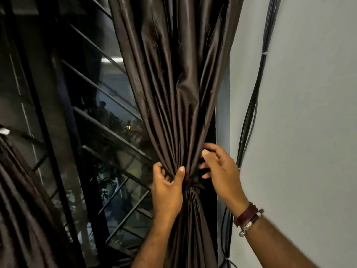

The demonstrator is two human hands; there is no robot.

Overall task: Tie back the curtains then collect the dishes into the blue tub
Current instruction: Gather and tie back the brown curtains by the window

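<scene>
Head view: a dark brown satin curtain (173, 89), hanging beside the grey wall (309, 113), is clenched at its gathered waist by the left hand (167, 192); its folds are touched by the loosely curled right hand (220, 169).

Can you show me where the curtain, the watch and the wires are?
brown curtain (173, 78), head view, on its gathered folds.
wristwatch (246, 214), head view, on its strap.
black cables (251, 105), head view, on the bundle along the wall.

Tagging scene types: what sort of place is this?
Likely an indoor room at a barred window, at night: dark brown curtain gathered beside a grey wall, metal window grille, black cables running down the wall.
</scene>
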